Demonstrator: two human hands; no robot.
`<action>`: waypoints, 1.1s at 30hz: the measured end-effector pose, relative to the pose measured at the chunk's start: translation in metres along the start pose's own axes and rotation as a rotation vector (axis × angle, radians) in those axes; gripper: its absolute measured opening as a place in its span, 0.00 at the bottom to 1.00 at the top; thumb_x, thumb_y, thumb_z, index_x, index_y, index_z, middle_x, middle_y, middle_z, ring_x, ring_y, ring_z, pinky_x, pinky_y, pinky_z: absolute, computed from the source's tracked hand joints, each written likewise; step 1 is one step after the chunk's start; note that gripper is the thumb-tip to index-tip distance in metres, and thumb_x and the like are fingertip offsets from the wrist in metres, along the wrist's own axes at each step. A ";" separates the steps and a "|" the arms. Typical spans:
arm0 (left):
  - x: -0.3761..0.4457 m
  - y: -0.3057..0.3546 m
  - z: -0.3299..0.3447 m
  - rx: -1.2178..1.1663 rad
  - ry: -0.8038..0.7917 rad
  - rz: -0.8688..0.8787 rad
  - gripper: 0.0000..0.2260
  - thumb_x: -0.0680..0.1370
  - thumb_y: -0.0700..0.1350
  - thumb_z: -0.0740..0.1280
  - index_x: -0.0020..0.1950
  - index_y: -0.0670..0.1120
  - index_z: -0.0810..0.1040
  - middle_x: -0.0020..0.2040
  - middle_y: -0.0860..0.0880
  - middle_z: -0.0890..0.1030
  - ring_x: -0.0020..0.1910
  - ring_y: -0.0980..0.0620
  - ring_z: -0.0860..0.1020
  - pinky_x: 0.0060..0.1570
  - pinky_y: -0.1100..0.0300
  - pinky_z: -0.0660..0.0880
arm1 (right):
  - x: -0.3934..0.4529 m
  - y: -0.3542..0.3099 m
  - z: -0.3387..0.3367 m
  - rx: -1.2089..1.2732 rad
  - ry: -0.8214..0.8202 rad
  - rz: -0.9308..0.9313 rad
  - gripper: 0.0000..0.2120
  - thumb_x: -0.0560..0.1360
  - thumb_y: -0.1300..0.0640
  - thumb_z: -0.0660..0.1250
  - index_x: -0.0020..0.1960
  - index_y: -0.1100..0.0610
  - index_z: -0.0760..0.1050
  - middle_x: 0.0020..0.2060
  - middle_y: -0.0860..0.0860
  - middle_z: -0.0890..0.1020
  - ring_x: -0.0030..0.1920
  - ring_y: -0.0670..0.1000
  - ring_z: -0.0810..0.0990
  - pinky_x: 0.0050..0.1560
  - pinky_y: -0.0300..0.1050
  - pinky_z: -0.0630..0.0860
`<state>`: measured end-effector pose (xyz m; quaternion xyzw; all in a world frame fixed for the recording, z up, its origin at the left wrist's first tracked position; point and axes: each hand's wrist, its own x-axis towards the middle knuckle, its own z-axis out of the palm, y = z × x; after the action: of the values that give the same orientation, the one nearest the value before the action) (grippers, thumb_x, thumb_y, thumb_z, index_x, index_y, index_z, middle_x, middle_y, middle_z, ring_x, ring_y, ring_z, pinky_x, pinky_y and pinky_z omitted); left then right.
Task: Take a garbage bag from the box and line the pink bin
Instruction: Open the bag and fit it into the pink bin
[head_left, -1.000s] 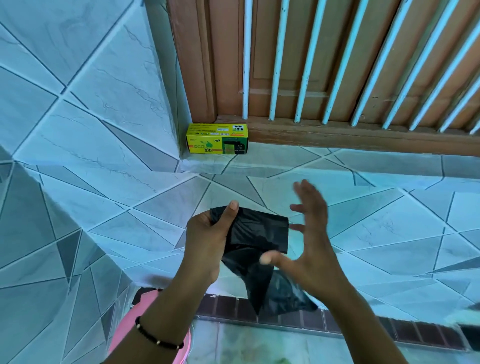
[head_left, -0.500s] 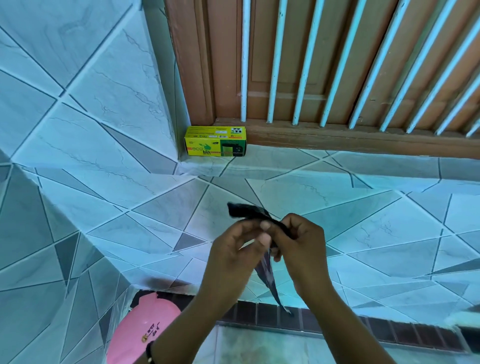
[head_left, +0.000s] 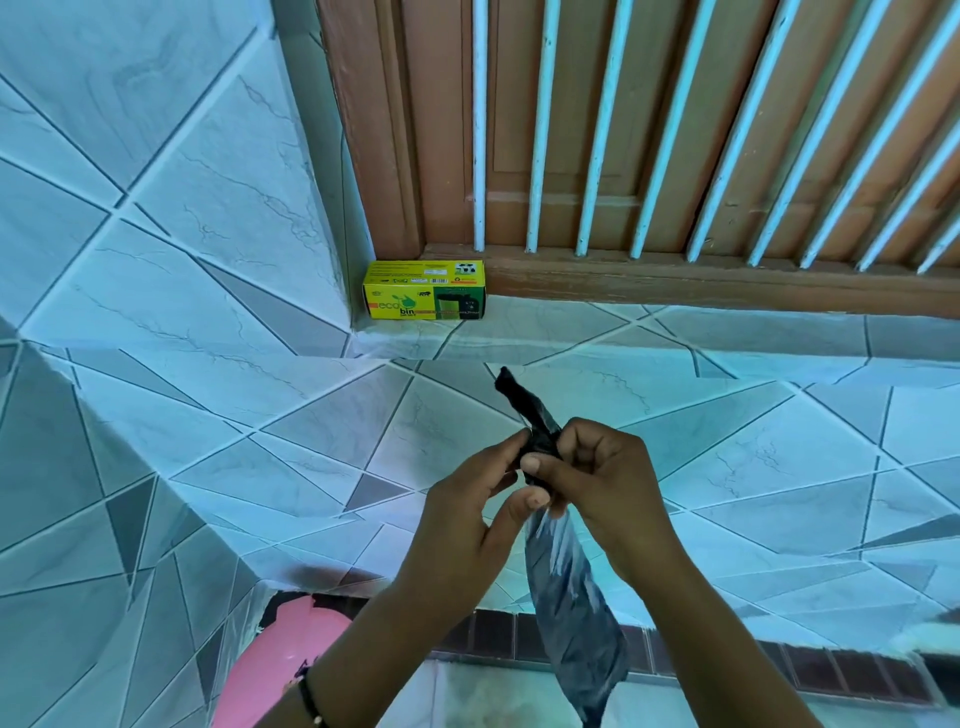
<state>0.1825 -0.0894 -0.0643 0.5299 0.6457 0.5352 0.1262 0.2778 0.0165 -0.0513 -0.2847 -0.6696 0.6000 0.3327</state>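
The garbage bag (head_left: 569, 618) is in our hands at the centre of the frame, black and bunched into a narrow twisted strip. One short end pokes up and to the left above our fingers, toward the middle of the picture, and the longer part hangs down from our grip to the bottom edge, widening a little as it falls. Our left hand (head_left: 478, 512) pinches the bag between thumb and fingertips from the left, and our right hand (head_left: 597, 480) is curled around the same bunched spot from the right, thumb pressed on the black plastic. The two hands touch each other at the bag. A dark beaded bracelet (head_left: 310, 699) sits on our left wrist at the lower edge.

The box (head_left: 424, 289), yellow-green with black print, stands upper centre on a tiled ledge (head_left: 675, 332), tucked into the corner where the tiled wall (head_left: 171, 171) meets the brown wooden frame (head_left: 675, 280) with its pale vertical bars (head_left: 537, 124). It is well apart from our hands.

The pink bin (head_left: 270, 670) shows only as a rounded pink patch at the lower left of the frame, partly hidden behind our left forearm; we cannot tell whether its top is open. A band of dark brown tiles (head_left: 831, 670) runs along the bottom right.
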 end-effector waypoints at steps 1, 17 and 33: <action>0.000 -0.001 0.001 0.024 0.020 -0.002 0.15 0.77 0.50 0.64 0.63 0.60 0.72 0.52 0.74 0.76 0.56 0.67 0.77 0.54 0.72 0.73 | 0.000 0.000 0.000 -0.003 0.002 0.011 0.17 0.68 0.64 0.74 0.30 0.61 0.66 0.20 0.52 0.73 0.21 0.50 0.72 0.24 0.40 0.71; 0.002 -0.004 -0.006 -0.317 0.348 -0.352 0.09 0.76 0.38 0.66 0.39 0.49 0.81 0.34 0.52 0.85 0.36 0.55 0.83 0.40 0.64 0.79 | 0.003 0.002 -0.007 0.136 -0.116 0.125 0.04 0.69 0.73 0.69 0.40 0.67 0.77 0.26 0.54 0.80 0.27 0.50 0.78 0.32 0.41 0.78; 0.020 -0.027 -0.027 -0.195 0.547 -0.352 0.13 0.79 0.49 0.61 0.39 0.45 0.75 0.32 0.55 0.76 0.33 0.58 0.72 0.37 0.63 0.70 | 0.016 0.004 -0.010 0.073 0.407 0.092 0.06 0.79 0.62 0.57 0.46 0.55 0.71 0.32 0.52 0.76 0.34 0.51 0.72 0.37 0.42 0.67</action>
<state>0.1396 -0.0844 -0.0682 0.2323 0.6829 0.6869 0.0888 0.2759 0.0356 -0.0526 -0.4178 -0.5526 0.5685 0.4437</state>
